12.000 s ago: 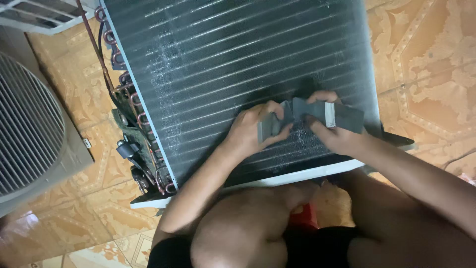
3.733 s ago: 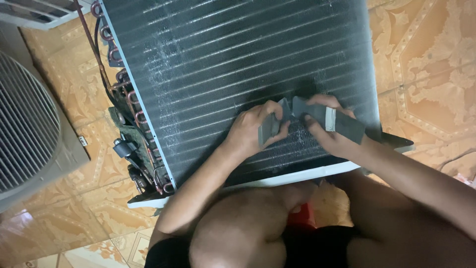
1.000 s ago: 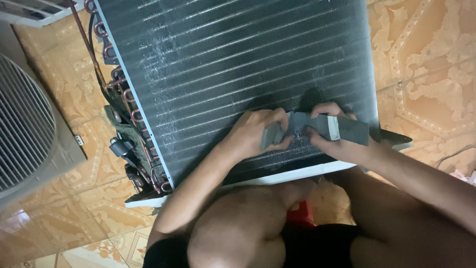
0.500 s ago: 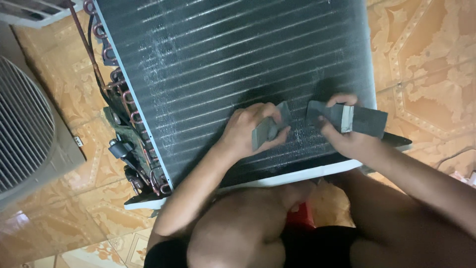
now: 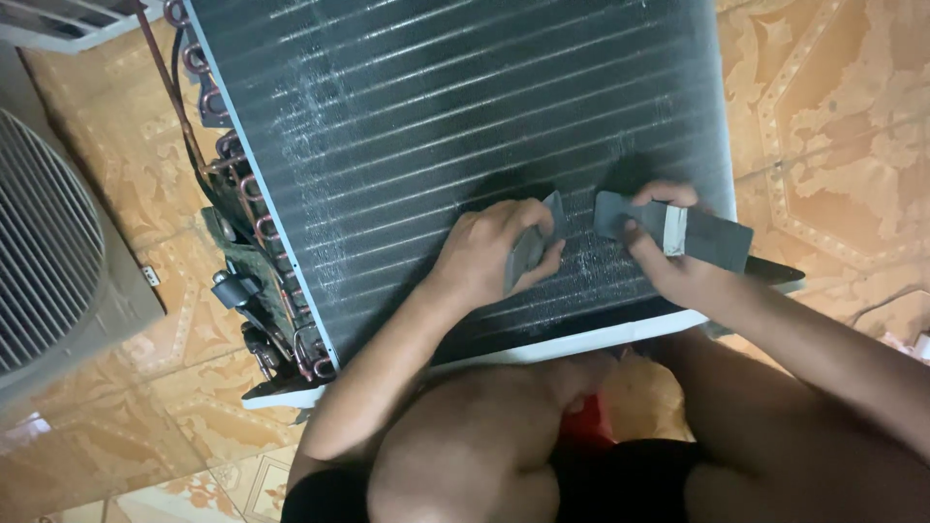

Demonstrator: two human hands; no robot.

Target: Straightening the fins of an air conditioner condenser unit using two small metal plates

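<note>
Nearest me, my knees sit against the near white frame edge point(image 5: 542, 351) of the large dark finned metal condenser coil point(image 5: 455, 126) lying flat on the patterned orange floor tiles point(image 5: 833, 107). My left hand point(image 5: 489, 254) is closed around a small grey flat fin comb point(image 5: 528, 254), its edge resting on the fins. My right hand point(image 5: 668, 254) is clamped on a longer grey rectangular comb block point(image 5: 697, 232), low over the coil's right side. Judgement: strokes should follow the fin lines with light pressure, or the fins will bend. Open room lies on the coil beyond the hands; leftward, copper tube bends point(image 5: 242, 203) and a grey fan grille housing point(image 5: 48, 252) crowd the edge.
</note>
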